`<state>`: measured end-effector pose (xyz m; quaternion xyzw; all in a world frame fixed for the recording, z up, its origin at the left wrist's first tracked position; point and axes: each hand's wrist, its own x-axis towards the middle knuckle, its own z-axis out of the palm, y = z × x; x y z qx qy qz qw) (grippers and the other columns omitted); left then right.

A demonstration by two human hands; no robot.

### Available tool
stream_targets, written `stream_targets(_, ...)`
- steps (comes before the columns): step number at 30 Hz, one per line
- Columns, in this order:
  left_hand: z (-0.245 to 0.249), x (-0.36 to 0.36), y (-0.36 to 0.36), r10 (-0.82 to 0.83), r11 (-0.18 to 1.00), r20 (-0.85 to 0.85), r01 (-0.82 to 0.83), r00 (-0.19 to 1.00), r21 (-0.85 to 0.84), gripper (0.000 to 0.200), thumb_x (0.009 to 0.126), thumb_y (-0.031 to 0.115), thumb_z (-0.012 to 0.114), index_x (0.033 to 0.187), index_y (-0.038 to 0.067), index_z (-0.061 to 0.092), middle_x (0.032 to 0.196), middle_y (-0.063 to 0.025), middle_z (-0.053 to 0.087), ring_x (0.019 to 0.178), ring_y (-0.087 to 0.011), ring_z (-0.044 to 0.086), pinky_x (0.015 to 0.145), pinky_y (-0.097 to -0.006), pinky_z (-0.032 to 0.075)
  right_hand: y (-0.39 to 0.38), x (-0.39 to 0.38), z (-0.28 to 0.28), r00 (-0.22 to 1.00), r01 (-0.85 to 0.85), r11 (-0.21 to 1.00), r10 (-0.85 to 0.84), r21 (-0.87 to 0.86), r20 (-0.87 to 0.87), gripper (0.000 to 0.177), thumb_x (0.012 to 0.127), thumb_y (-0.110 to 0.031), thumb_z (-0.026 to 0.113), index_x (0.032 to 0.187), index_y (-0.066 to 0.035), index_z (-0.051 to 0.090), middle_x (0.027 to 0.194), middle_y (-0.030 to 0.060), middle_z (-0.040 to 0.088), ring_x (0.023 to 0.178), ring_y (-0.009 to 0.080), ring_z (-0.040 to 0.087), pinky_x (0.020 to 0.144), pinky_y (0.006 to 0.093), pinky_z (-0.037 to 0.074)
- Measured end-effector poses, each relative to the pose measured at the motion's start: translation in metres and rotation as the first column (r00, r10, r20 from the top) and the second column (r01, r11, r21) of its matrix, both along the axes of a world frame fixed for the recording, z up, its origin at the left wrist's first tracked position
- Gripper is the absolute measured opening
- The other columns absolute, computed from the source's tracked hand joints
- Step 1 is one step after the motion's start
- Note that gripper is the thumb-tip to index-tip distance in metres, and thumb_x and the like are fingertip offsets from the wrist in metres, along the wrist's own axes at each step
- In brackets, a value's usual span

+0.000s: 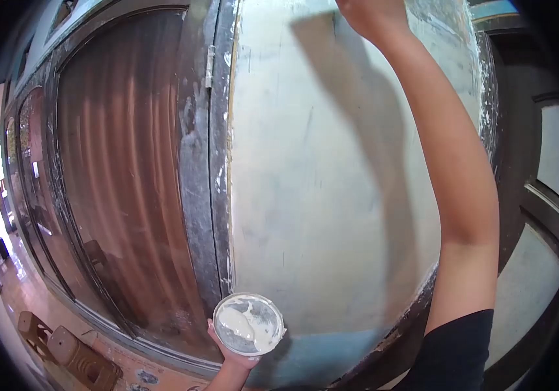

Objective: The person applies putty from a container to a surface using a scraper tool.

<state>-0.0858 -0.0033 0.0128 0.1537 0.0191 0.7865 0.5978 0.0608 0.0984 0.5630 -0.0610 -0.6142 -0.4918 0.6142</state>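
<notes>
Left hand (229, 350) fingers cup a paint dish (249, 324) by the door frame (201, 163); right hand (371, 16) against the wall (305, 195), fingers hidden.

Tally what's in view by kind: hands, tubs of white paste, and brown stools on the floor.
Hands: 2, left hand and right hand
Tub: 1
Stools: 2
Total: 5

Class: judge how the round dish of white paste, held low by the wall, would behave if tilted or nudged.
The round dish looks shallow, so the white paste would probably slide out if tilted. It rests only on the left hand, so a nudge may tip it. Smeared paste likely makes it slippery.
</notes>
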Motion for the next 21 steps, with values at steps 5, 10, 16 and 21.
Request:
stream_targets(5,0.003,-0.022,0.0,0.021,0.998,-0.013,-0.021,1.0,-0.055,0.089,0.073,0.082,0.039,0.137,0.02,0.045,0.14,-0.0108,0.045,0.124,-0.0401,0.045,0.097,-0.0684,0.035,0.004,-0.055,0.046,0.973,0.231,0.973,-0.231,0.003,0.009,0.025,0.08,-0.012,0.057,0.103,-0.015,0.067,0.095,0.0112,0.068,0.092,0.0305,0.064,0.079,0.0419,0.051)
stream_targets(10,-0.005,-0.042,0.001,0.002,0.999,0.016,-0.001,1.0,-0.049,0.086,0.075,0.081,0.038,0.136,0.02,0.046,0.139,-0.0103,0.046,0.123,-0.0382,0.046,0.1,-0.0603,0.037,0.021,-0.093,0.034,0.903,0.428,0.903,-0.429,0.035,0.018,0.018,0.081,-0.016,0.055,0.091,-0.017,0.07,0.092,0.0095,0.068,0.09,0.0291,0.063,0.077,0.0416,0.052)
stream_targets(16,0.009,-0.06,-0.021,-0.041,0.998,-0.031,0.04,0.999,-0.039,0.088,0.073,0.082,0.039,0.136,0.02,0.046,0.139,-0.0108,0.047,0.124,-0.0384,0.046,0.1,-0.0606,0.038,0.011,-0.076,0.01,0.915,0.385,0.912,-0.397,0.144,0.065,0.021,0.08,-0.015,0.055,0.093,-0.018,0.071,0.09,0.0086,0.068,0.086,0.0284,0.063,0.075,0.0407,0.053)
stream_targets(21,-0.007,-0.07,-0.015,0.02,0.997,-0.042,-0.023,0.999,-0.077,0.09,0.073,0.082,0.04,0.137,0.019,0.045,0.139,-0.0112,0.046,0.124,-0.0384,0.045,0.1,-0.0616,0.037,0.023,-0.094,0.065,0.921,0.388,0.917,-0.381,0.094,-0.078,0.025,0.079,-0.013,0.056,0.098,-0.018,0.071,0.094,0.0087,0.068,0.089,0.0288,0.063,0.076,0.0412,0.052)
